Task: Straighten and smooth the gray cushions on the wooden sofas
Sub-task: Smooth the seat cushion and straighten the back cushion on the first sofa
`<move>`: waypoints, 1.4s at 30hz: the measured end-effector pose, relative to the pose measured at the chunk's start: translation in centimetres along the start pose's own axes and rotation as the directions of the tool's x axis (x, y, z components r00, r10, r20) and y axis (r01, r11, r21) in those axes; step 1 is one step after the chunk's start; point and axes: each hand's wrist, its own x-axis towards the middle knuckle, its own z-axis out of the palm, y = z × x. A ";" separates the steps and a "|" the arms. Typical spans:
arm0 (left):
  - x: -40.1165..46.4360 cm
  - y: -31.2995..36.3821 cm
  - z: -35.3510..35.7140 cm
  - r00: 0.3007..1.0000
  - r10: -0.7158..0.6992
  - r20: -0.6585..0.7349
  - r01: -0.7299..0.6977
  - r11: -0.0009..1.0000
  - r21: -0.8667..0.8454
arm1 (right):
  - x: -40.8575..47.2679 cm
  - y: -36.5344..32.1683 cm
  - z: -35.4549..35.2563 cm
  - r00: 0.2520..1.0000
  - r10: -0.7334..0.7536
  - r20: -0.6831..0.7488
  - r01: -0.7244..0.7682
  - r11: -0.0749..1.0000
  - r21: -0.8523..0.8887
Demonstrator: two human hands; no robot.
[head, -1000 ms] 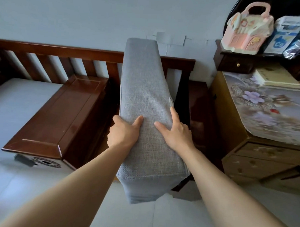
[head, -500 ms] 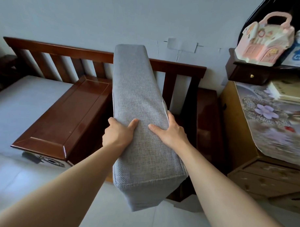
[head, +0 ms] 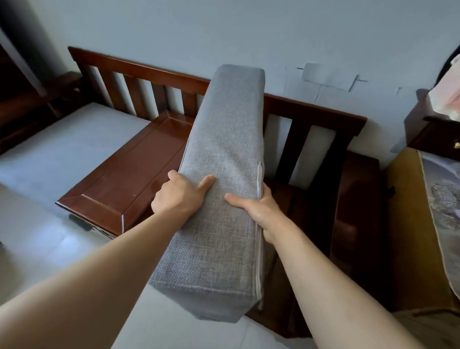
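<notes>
While the wooden sofa (head: pixel 314 112) runs along the pale wall, its slatted backrest stands behind everything else and serves as the landmark here. To the left of the sofa's wooden middle panel (head: pixel 135 171) lies a flat gray seat cushion (head: pixel 63 147), resting on the frame and reaching up to the backrest slats. To the right of that panel, the gray cushion (head: pixel 223 174) stands on its edge, tilted, its far end rising above the top rail of the backrest and its near end jutting out past the front of the sofa over the light floor (head: pixel 26 232). A pale zip seam runs down the cushion's right edge. Right of the sofa's far armrest stands a yellow-brown cabinet (head: pixel 404 232) with a flowered cloth (head: pixel 449 208) draped on top.

Both of the 2 hands grip the upright cushion about midway along it. The left hand (head: pixel 178 198) wraps the cushion's left side, thumb on the top face and fingers curled around the side, clamped on the fabric. The right hand (head: pixel 259 209) holds the right edge beside the seam, thumb laid across the top and fingers tucked under out of sight, pressing on the cushion
</notes>
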 end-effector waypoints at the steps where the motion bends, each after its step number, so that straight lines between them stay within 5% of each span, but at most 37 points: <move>1: 0.2 0.0 0.0 1.000 -0.002 -0.013 0.003 1.000 0.014 | 0.4 0.0 0.0 1.000 0.013 0.021 -0.014 0.999 0.041; 9: 3.6 -0.2 -1.4 0.996 -0.032 -0.079 0.037 0.998 0.057 | 2.2 -0.8 3.3 0.998 0.049 0.033 -0.055 0.975 0.214; 27: 18.1 -6.3 -8.0 0.986 0.034 -0.162 -0.016 0.994 0.111 | 8.2 -4.6 18.8 0.998 0.043 0.035 -0.050 0.967 0.250; 35: 18.2 -6.9 -7.7 0.984 0.116 -0.138 -0.094 0.983 0.156 | 7.2 -6.0 18.4 0.999 -0.002 -0.033 -0.003 0.989 -0.147; 38: 17.6 -6.9 -7.6 0.982 0.141 -0.122 -0.115 0.974 0.197 | 6.5 -7.5 19.4 0.985 -0.149 -0.087 0.093 0.884 -0.458; 42: 15.7 -6.7 -7.1 0.976 0.183 -0.118 -0.153 0.961 0.230 | 6.0 -6.3 18.6 0.956 -0.258 -0.139 0.134 0.806 -0.577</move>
